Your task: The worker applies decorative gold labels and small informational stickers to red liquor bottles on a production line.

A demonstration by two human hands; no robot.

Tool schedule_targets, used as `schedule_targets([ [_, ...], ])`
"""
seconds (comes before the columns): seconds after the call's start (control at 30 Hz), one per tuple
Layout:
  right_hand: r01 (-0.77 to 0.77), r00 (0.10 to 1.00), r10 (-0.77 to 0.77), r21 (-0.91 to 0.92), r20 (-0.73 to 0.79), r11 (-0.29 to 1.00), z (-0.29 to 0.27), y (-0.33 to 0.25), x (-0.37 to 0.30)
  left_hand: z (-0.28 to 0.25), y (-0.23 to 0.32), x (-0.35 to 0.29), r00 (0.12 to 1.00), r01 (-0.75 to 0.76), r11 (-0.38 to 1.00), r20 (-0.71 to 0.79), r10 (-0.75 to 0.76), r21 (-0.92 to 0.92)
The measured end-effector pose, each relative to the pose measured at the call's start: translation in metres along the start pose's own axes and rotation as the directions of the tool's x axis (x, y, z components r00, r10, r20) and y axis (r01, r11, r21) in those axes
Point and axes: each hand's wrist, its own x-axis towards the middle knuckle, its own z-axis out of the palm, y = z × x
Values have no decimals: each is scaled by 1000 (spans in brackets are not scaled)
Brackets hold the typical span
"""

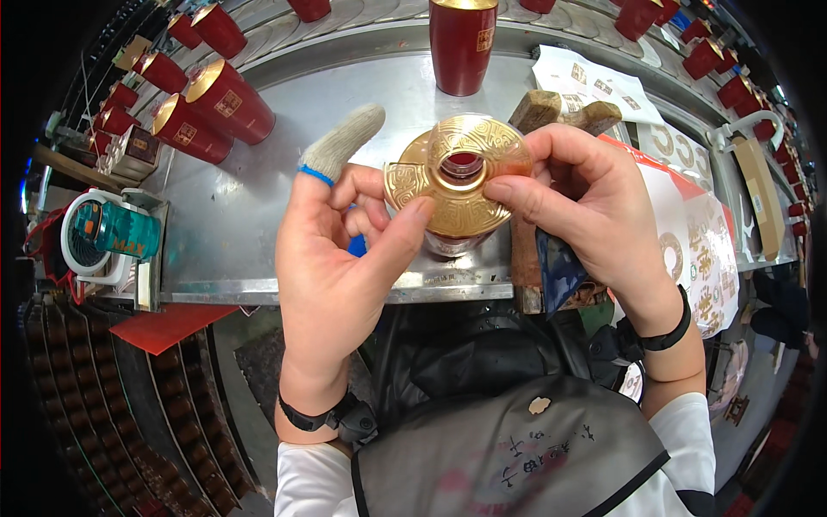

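A translucent ring-shaped film (pixel 478 142) with a raised-looking gold pattern lies around the neck opening of a bottle. The bottle's gold shoulder (pixel 419 152) shows beside it, and a little of its lower body (pixel 455 246) shows underneath. My left hand (pixel 340 233) pinches the film's left part between thumb and curled fingers. Its index finger, in a knitted grey finger sleeve (pixel 349 138) with a blue edge, points up and away. With thumb and fingers, my right hand (pixel 586 185) grips the film's right edge. Most of the bottle is hidden under the film and hands.
A red gold-topped bottle (pixel 463 52) stands on the metal table (pixel 301 99) straight ahead; more (pixel 228 103) stand left. Wooden blocks (pixel 536 112) lie by my right hand, near printed sheets (pixel 689 224). A teal bottle (pixel 125 230) and a white fan (pixel 86 258) are far left.
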Motion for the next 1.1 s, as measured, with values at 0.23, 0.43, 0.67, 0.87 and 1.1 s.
schedule_targets([
  [0.23,36,999,-38,-80,-28,996,-1,2,-2,3,-2,0,1000,-18,999,-12,18,30],
  [0.43,64,997,-68,-115,-28,991,0,-1,-3,0,-2,-1,998,-55,990,-12,57,134],
  [0.67,71,997,-74,-106,-28,992,1,-1,-2,1,-1,0,998,-51,982,-12,54,180],
  [0.87,94,995,-99,-123,-28,988,1,2,-2,2,-3,-1,997,-64,980,-29,71,191],
  [1.1,112,993,-117,-122,-33,986,2,2,-3,0,-5,1,999,-53,992,-2,53,118],
])
